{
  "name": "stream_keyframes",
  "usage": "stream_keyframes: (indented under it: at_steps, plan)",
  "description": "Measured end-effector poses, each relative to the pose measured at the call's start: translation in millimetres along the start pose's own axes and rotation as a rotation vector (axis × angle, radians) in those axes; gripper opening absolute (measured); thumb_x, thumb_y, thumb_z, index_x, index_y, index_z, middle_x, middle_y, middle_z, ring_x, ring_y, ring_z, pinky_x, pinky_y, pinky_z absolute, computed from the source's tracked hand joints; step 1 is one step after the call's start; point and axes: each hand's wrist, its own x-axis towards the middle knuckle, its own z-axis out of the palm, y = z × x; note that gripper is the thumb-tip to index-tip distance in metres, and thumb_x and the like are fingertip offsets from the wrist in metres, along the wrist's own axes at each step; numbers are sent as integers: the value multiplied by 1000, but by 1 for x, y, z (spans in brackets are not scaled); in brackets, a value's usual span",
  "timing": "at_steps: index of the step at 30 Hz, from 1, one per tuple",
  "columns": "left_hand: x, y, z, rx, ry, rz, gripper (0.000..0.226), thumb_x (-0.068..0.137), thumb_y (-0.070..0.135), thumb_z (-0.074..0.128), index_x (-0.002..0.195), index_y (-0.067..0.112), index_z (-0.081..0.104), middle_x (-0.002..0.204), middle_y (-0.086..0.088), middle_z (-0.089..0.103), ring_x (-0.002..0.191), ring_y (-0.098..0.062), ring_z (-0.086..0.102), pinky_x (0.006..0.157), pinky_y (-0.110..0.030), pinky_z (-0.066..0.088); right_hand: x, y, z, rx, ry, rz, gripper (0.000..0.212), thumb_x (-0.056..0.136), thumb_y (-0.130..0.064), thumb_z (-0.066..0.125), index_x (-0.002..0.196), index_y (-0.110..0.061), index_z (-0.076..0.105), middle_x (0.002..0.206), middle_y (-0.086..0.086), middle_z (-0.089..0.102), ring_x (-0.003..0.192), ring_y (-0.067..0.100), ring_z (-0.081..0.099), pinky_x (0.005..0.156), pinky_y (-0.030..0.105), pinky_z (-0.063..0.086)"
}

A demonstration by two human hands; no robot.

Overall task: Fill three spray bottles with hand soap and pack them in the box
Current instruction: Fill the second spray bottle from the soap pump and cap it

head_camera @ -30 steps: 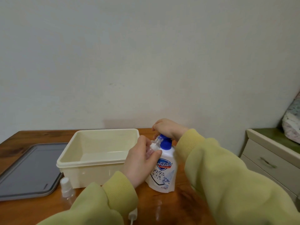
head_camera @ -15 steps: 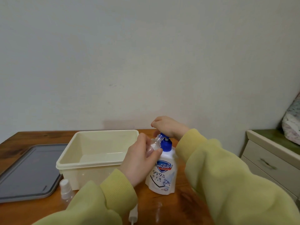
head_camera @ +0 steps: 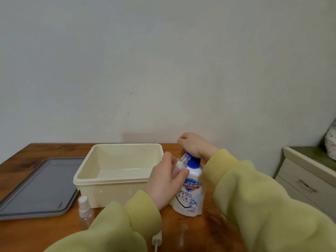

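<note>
right hand (head_camera: 195,147) hides the soap bottle (head_camera: 190,193) pump; frame edge crops the tray (head_camera: 36,188).

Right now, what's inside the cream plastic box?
Nothing visible: the cream plastic box shows bare floor and walls. Its near-right corner is hidden behind the left hand, which holds a small clear uncapped bottle.

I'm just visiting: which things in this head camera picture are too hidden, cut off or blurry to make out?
- Small clear bottle: the left hand covers its body, so its fill level is unreadable.
- Soap bottle pump head: hidden under the right hand.
- Capped spray bottle: its base is behind the left sleeve.
- White object near the bottom edge: too blurred to name.
- Patterned item: cut off by the right edge.
</note>
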Motion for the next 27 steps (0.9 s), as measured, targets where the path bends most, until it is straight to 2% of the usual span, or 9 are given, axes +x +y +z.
stream_keyframes:
  at_steps: [4,6,9,16,20,22,24,25,27]
  plan:
    - [5,7,-4,-26,12,20,21,85,23,58,83,18,37,68,12,42,58,0,43,57,-5,37,-1,-6,-9,-9,46,-58,33,94,-13,34,106,9,54,108,25,63,93,34,58,74,31,40]
    - [2,5,-4,-11,-5,11,22,85,23,58,83,20,36,68,13,43,59,0,44,58,-6,38,-1,-3,-4,-13,44,-49,35,95,-15,32,113,7,54,112,26,63,86,27,53,79,34,44]
    - [-4,-1,-1,-20,-27,-18,21,86,25,57,85,22,37,72,14,47,63,-2,47,56,-7,39,-4,-1,3,-46,16,-18,36,97,-17,30,117,2,54,115,22,62,88,25,51,89,36,45]
    - [1,1,0,-50,20,-11,21,84,23,60,84,20,38,69,11,47,60,-1,45,57,-6,37,-1,-6,-4,-39,9,-31,36,96,-15,31,116,6,53,117,25,61,89,27,51,84,34,44]
    - [-2,-5,4,-43,1,-32,21,85,26,59,91,19,39,75,12,50,67,0,48,58,-9,39,-2,0,1,-54,-14,2,38,97,-20,31,119,2,52,116,22,62,97,30,57,93,40,45]
    - [1,-1,3,-52,5,-32,21,84,25,59,89,19,40,73,10,50,64,-2,47,57,-12,39,-2,-3,-3,-66,-25,-11,35,97,-20,32,113,3,53,112,21,62,96,31,56,83,35,46]
    - [5,3,2,-62,25,-16,21,83,23,61,83,21,40,68,9,48,59,-3,45,55,-14,38,-1,-9,-10,-75,-19,-43,27,97,-20,33,97,0,52,102,20,60,87,25,51,63,30,39]
    - [6,4,1,-63,35,-7,21,83,22,61,82,20,40,67,9,47,58,-3,44,54,-13,37,-1,-10,-11,-75,-13,-55,23,97,-19,33,93,-3,49,102,21,60,85,23,48,60,29,37]
    - [5,2,2,-59,36,-3,21,83,22,61,86,16,40,68,10,46,59,-1,44,55,-9,37,0,-7,-9,-60,-21,-49,24,97,-18,33,94,-2,50,113,25,61,88,25,49,71,32,42]
